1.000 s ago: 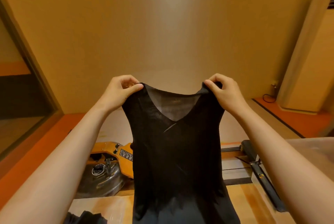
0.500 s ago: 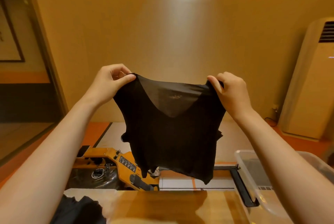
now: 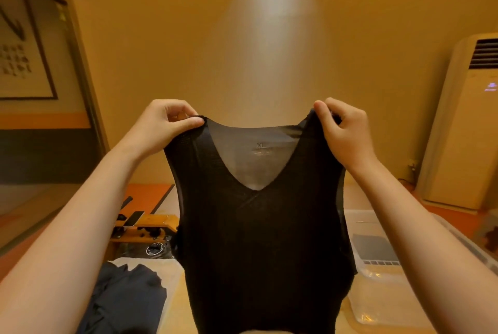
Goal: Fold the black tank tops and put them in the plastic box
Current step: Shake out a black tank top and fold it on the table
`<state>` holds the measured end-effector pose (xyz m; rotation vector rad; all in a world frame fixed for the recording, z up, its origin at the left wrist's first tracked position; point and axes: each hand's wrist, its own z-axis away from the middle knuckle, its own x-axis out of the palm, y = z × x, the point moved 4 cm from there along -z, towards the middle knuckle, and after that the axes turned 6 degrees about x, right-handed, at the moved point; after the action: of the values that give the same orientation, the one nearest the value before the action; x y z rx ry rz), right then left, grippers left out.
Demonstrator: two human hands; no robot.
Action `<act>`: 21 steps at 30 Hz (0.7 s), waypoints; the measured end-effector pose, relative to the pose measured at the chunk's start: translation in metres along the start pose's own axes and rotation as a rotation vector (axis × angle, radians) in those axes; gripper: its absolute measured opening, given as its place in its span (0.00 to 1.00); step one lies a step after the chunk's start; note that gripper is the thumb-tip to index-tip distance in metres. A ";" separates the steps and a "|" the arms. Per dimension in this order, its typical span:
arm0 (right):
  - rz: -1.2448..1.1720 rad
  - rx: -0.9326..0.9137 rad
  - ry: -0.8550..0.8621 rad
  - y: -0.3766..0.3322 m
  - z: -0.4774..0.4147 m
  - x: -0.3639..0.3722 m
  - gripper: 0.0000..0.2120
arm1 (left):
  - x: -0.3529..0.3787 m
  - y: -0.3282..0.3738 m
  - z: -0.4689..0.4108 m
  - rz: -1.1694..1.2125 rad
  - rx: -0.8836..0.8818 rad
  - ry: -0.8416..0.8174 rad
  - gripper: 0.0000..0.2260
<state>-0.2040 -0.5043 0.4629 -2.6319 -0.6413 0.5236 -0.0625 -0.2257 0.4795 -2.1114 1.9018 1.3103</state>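
Observation:
A black V-neck tank top point(image 3: 258, 247) hangs upright in front of me, an XL mark showing inside its neck. My left hand point(image 3: 164, 123) pinches its left shoulder strap and my right hand point(image 3: 342, 128) pinches the right strap, both held up at chest height. The clear plastic box point(image 3: 377, 304) stands at the lower right on the wooden table, with something dark folded inside it. More dark clothes point(image 3: 126, 298) lie in a heap at the lower left, partly hidden by my left arm.
Beyond the table stands an orange machine point(image 3: 145, 228) with black knobs. A tall air conditioner point(image 3: 466, 123) stands by the wall on the right. A framed picture point(image 3: 24, 56) hangs on the left.
The top, flared up and bunched half a second ago, now hangs straight and long. Both hands still hold the straps, and the view has tilted down, showing more of the box and clothes.

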 end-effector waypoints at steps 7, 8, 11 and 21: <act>0.068 0.129 -0.113 0.040 0.010 0.025 0.20 | 0.026 -0.032 -0.008 0.016 -0.077 -0.119 0.06; 0.090 0.160 -0.154 0.049 0.011 0.032 0.21 | 0.034 -0.042 -0.011 0.019 -0.088 -0.147 0.06; 0.135 0.288 -0.290 0.088 0.021 0.067 0.21 | 0.066 -0.082 -0.023 0.018 -0.133 -0.230 0.06; 0.355 0.773 -0.591 0.288 0.136 0.214 0.18 | 0.249 -0.317 -0.008 -0.069 -0.398 -0.549 0.10</act>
<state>0.0165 -0.5980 0.1632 -1.8330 -0.0608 1.3635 0.1815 -0.3499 0.1838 -1.6580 1.4186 2.1132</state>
